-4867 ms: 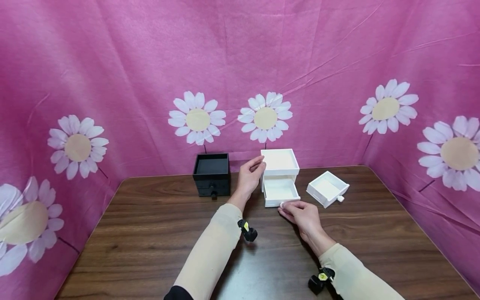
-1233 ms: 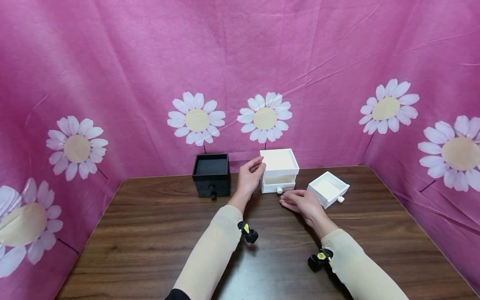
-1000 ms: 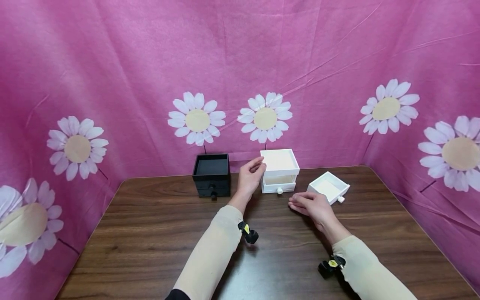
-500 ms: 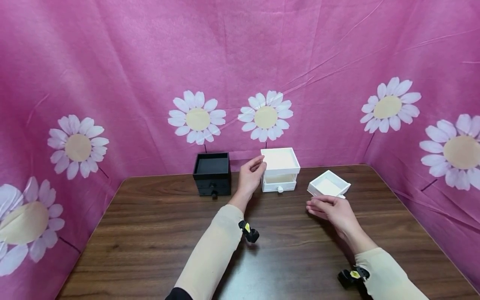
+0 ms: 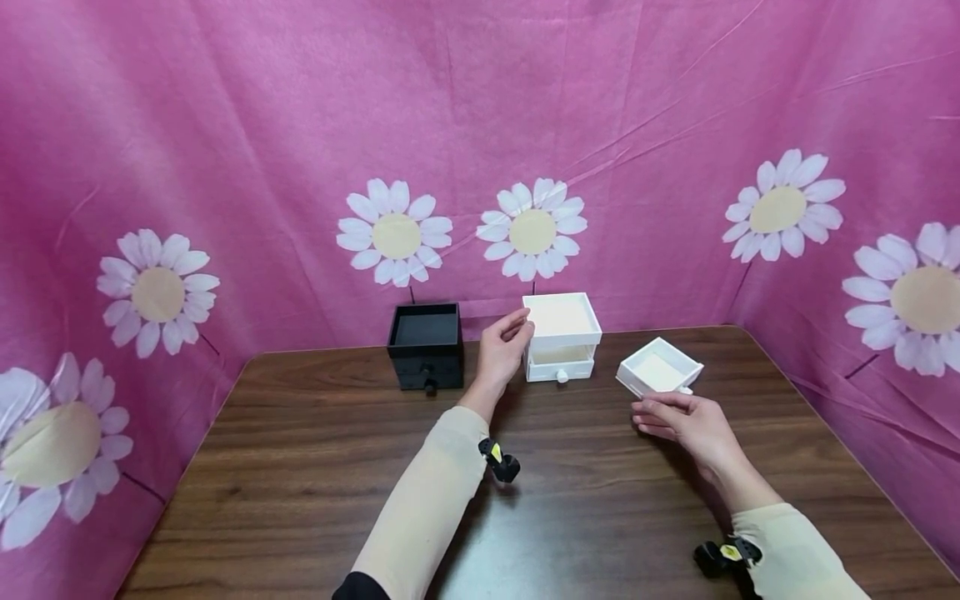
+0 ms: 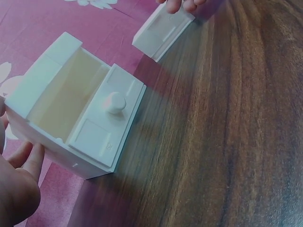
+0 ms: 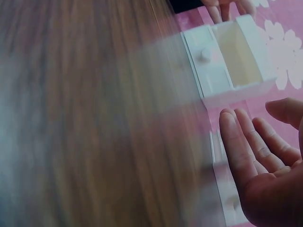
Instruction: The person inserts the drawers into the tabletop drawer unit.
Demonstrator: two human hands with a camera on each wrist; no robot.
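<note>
A small white drawer box (image 5: 561, 321) stands near the back of the table, its lower drawer (image 5: 573, 369) pushed in and its upper slot bare. My left hand (image 5: 498, 357) rests its fingertips against the box's left side; the left wrist view shows the fingers (image 6: 34, 160) on that wall. To the right lies a separate white drawer (image 5: 658, 367), turned at an angle. My right hand (image 5: 693, 429) hovers just in front of it, partly covering its front and knob. In the right wrist view the right fingers (image 7: 236, 146) are extended, thumb apart, with nothing between them.
A black drawer box (image 5: 425, 350) with an open-topped tray stands left of the white one. The brown wooden table (image 5: 315, 483) ends at a pink flowered cloth (image 5: 300, 125) behind and at both sides.
The lower white drawer, earlier pulled out by its knob, has been slid in. My right hand has let go and moved right to the loose drawer. My left hand has stayed put.
</note>
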